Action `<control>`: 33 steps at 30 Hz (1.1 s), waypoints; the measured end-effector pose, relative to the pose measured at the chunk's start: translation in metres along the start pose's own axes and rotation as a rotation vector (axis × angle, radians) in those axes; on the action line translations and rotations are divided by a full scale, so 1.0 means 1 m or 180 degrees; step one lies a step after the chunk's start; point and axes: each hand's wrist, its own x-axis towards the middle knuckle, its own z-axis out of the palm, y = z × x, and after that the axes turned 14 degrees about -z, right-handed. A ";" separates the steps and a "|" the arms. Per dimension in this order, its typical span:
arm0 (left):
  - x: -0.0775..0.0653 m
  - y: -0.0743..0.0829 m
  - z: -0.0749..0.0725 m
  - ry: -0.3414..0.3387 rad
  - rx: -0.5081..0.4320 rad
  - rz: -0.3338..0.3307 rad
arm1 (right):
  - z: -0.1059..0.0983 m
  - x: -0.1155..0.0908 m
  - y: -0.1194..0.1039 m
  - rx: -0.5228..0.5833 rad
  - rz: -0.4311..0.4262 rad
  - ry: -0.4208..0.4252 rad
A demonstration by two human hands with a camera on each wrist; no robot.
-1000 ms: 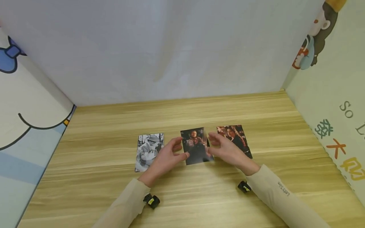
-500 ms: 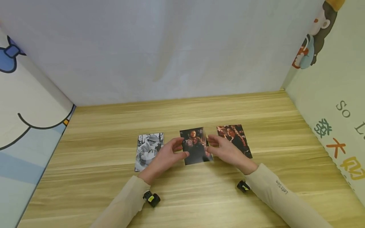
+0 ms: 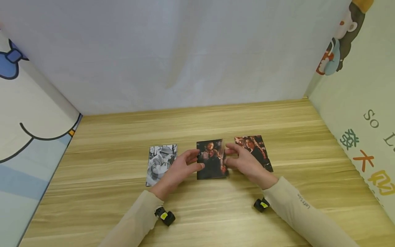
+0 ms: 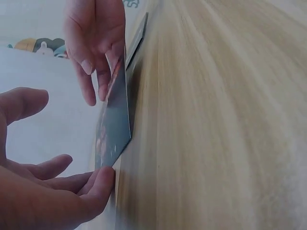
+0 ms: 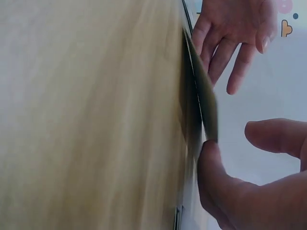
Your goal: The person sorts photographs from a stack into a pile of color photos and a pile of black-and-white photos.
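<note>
A dark photo [image 3: 211,161] of two people lies in the middle in the head view. A second edge peeks out along its right side, so more than one sheet seems to be there. My left hand [image 3: 182,166] touches its left edge with a fingertip, thumb and fingers spread apart. On the opposite side, my right hand [image 3: 247,164] has relaxed fingers against the right edge. In the right wrist view that photo [image 5: 207,103] is tilted, one edge raised off what lies beneath. The left wrist view shows the fingertips [image 4: 103,184] at the photo's corner.
A black-and-white photo [image 3: 162,161] lies left of the middle one, partly behind my left hand. Another photo [image 3: 254,151], of a person in dark clothes, lies to the right, partly covered by my right hand. All are on the wood-grain table [image 3: 197,212], with a pale curtain [image 3: 197,55] behind.
The middle photo has shifted slightly right and turned so its sides stand straighter. My right wrist has turned a little. My left hand and the two outer photos stay about where they were.
</note>
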 end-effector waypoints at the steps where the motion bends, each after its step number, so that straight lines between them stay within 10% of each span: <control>1: 0.000 0.000 0.000 0.0012 0.0001 0.0007 | 0.001 0.000 0.000 -0.0021 -0.0003 0.0005; 13: -0.001 -0.003 0.002 0.0185 -0.0026 0.0053 | 0.007 0.001 -0.001 0.0482 0.0064 0.0041; 33: 0.001 -0.002 0.010 0.0552 -0.0459 0.0314 | -0.005 -0.007 -0.009 0.0224 -0.0356 0.0020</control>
